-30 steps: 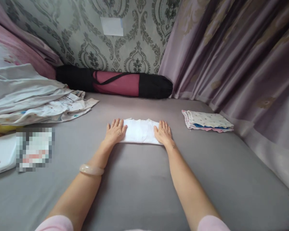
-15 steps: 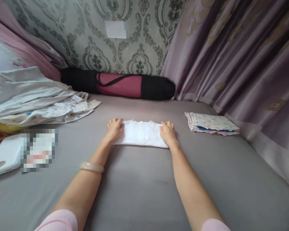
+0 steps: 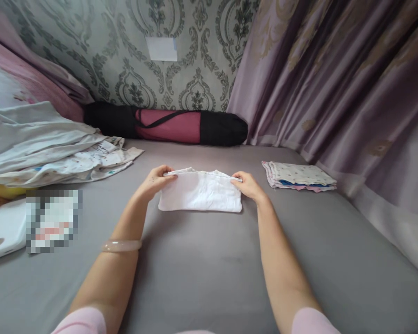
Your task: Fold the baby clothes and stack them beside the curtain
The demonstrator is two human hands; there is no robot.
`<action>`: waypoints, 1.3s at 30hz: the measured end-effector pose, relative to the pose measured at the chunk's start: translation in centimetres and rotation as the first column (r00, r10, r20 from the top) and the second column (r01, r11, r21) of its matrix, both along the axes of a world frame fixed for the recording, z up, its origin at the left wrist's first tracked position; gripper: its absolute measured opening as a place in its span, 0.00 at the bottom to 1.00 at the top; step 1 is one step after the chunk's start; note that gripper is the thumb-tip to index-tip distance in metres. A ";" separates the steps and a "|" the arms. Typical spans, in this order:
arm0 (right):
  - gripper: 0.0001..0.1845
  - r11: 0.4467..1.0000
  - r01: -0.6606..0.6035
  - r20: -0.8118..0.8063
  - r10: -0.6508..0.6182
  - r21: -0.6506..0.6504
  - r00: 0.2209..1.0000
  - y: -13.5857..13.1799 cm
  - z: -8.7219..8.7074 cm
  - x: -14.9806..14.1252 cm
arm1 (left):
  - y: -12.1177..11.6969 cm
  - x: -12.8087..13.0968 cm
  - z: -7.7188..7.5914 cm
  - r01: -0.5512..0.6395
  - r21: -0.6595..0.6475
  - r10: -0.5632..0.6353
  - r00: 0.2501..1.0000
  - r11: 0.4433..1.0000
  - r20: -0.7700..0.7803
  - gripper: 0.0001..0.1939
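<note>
A folded white cloth (image 3: 202,191) is held up by its far edge in front of me, its near edge hanging down at the grey sheet (image 3: 195,269). My left hand (image 3: 156,181) pinches the cloth's far left corner between thumb and fingers. At the far right corner, my right hand (image 3: 248,184) grips it the same way. Between the hands the upper edge looks slightly uneven. Whether the cloth's lower edge touches the sheet, I cannot tell.
Folded printed cloths (image 3: 299,175) lie stacked at the right. A loose heap of pale clothes (image 3: 48,139) is at the left, with a white case-like object (image 3: 9,227) nearer me. A black and red long bag (image 3: 167,125) lies along the wall, beside the curtain (image 3: 320,74).
Both hands have gone from lying over the cloth's sides to pinching its far corners. The far edge is lifted, and the cloth's face now tilts toward me. My view has shifted slightly.
</note>
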State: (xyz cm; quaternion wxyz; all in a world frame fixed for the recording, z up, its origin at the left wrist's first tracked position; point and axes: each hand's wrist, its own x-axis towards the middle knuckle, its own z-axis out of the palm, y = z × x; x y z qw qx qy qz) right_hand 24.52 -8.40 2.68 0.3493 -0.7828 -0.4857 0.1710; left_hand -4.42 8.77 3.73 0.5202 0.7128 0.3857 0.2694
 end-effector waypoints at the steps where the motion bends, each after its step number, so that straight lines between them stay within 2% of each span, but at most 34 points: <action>1: 0.09 0.999 -0.022 -0.046 0.023 0.031 0.999 -0.4 0.7 0.1 | -0.2 -0.3 0.8 0.014 -0.022 -0.013 0.999 1.000 0.031 0.20; 5: 0.15 0.989 -0.079 -0.253 0.109 0.127 0.961 -2.3 3.5 0.0 | -0.9 -1.5 3.4 0.048 -0.066 -0.040 0.992 0.997 0.123 0.21; 8: 0.18 0.981 -0.081 -0.339 0.138 0.177 0.931 -3.1 4.8 0.0 | -1.2 -1.7 4.4 0.049 -0.045 -0.041 0.984 0.998 0.173 0.25; 12: 0.18 0.948 0.002 -0.225 0.074 0.318 0.972 -3.1 5.5 -0.1 | -1.3 -0.9 4.3 -0.069 0.063 0.050 0.963 0.996 0.266 0.24; 14: 0.17 0.921 0.049 -0.155 0.012 0.387 0.988 -3.1 5.6 -0.1 | -1.3 -0.7 4.1 -0.148 0.164 0.088 0.942 0.975 0.324 0.21; 16: 0.16 0.917 0.047 -0.123 0.002 0.397 0.992 -3.3 5.6 -0.1 | -1.2 -0.9 4.0 -0.172 0.259 0.086 0.945 0.951 0.315 0.19; 18: 0.14 0.949 -0.029 -0.128 0.073 0.313 0.989 -3.7 5.6 0.0 | -1.0 -1.6 4.2 -0.077 0.311 0.025 0.985 0.947 0.169 0.18; 20: 0.14 0.975 -0.160 -0.179 0.186 0.152 0.966 -4.1 5.5 0.1 | -0.9 -2.6 4.4 0.127 0.286 -0.108 0.991 0.950 -0.082 0.17; 22: 0.14 0.956 -0.292 -0.249 0.279 -0.015 0.927 -4.3 5.4 0.2 | -0.7 -3.4 4.6 0.317 0.202 -0.254 0.925 0.927 -0.284 0.15; 24: 0.15 0.921 -0.373 -0.284 0.329 -0.114 0.900 -4.4 5.2 0.2 | -0.4 -3.8 4.4 0.421 0.135 -0.348 0.861 0.897 -0.372 0.14; 26: 0.15 0.898 -0.409 -0.287 0.353 -0.165 0.891 -4.3 5.0 0.3 | -0.1 -3.9 4.0 0.452 0.103 -0.382 0.838 0.886 -0.389 0.13; 30: 0.14 0.875 -0.438 -0.322 0.362 -0.207 0.875 -4.3 4.9 0.4 | 0.2 -3.9 3.3 0.446 0.074 -0.375 0.821 0.892 -0.431 0.12; 35: 0.17 0.837 -0.484 -0.422 0.354 -0.255 0.835 -4.6 5.0 0.5 | 0.1 -4.1 3.8 0.524 0.079 -0.416 0.751 0.848 -0.513 0.17; 37: 0.17 0.844 -0.466 -0.416 0.335 -0.266 0.846 -4.7 5.0 0.6 | 0.1 -4.0 3.9 0.523 0.116 -0.402 0.761 0.844 -0.509 0.20; 39: 0.14 0.879 -0.408 -0.334 0.317 -0.249 0.888 -4.6 4.8 0.7 | 0.1 -3.6 3.8 0.494 0.179 -0.359 0.796 0.851 -0.488 0.20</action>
